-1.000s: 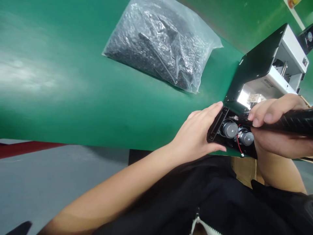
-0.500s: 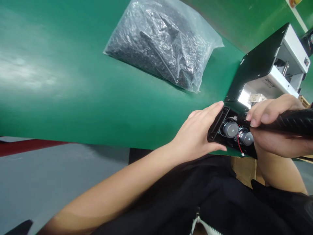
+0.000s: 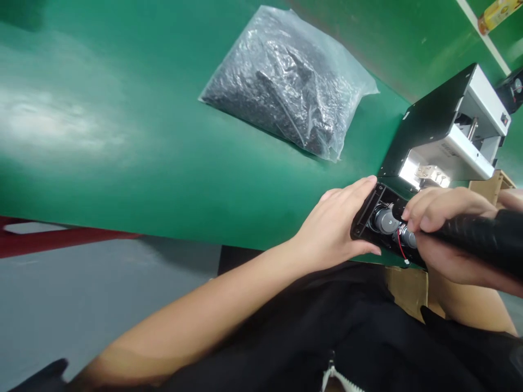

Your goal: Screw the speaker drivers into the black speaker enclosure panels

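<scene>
My left hand [image 3: 337, 226] clasps the near-left end of a black speaker housing [image 3: 362, 220], thumb along one side and fingers along the other. Inside the housing sit two round speaker drivers with silver backs [image 3: 386, 220]; a red wire [image 3: 400, 246] with a small white plug hangs over its edge. Closed around a thick black electric screwdriver [image 3: 478, 237] is my right hand [image 3: 445, 218]. The tool lies slanted over the housing, its nose near a spring beside the first driver. The exact tip is hard to make out, and my right hand hides the housing's far end.
A clear plastic bag [image 3: 286, 87] of dark contents lies on the green table [image 3: 143, 152]. Right behind the housing stands a black and silver screw feeder [image 3: 445, 125]. A yellow bottle [image 3: 500, 15] is at the top right. Part of someone's hand or arm shows at the right edge.
The screwdriver and my right hand have shifted left along the housing, covering more of the second driver. My left hand keeps its hold. The view has tilted slightly.
</scene>
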Tool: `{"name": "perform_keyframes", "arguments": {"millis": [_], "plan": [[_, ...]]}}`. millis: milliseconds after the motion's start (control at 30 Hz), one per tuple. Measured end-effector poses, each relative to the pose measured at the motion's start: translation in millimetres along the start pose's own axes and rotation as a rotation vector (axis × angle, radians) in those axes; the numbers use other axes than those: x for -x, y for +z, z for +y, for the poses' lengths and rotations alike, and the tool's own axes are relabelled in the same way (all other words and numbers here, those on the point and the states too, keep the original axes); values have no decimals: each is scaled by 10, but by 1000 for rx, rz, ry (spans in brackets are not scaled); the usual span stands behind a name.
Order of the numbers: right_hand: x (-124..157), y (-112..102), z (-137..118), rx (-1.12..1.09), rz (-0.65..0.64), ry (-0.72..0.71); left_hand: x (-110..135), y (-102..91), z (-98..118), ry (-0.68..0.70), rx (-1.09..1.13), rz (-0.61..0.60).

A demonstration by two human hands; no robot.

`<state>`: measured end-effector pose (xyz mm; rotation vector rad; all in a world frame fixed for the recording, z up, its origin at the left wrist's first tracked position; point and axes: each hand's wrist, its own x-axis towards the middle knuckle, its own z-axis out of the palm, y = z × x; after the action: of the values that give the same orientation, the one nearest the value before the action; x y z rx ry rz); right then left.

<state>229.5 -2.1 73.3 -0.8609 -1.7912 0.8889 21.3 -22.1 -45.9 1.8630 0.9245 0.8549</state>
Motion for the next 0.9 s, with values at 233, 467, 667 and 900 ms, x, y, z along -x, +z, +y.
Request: {"name": "perform_keyframes", "arguments": {"millis": [233,467,667,900], "plan": [[-83,266,211,-63,155,-229,-52,3,28,-43,11,5],[-223,264,459,-241,249,-318,-94,5,37,-74,16,-9],[-243,281,471,-292,256,-299,-89,-9,35,-81,11,-16],[-224,335,491,-235,281,-296,-69,-7,5,-69,4,-10]]}}
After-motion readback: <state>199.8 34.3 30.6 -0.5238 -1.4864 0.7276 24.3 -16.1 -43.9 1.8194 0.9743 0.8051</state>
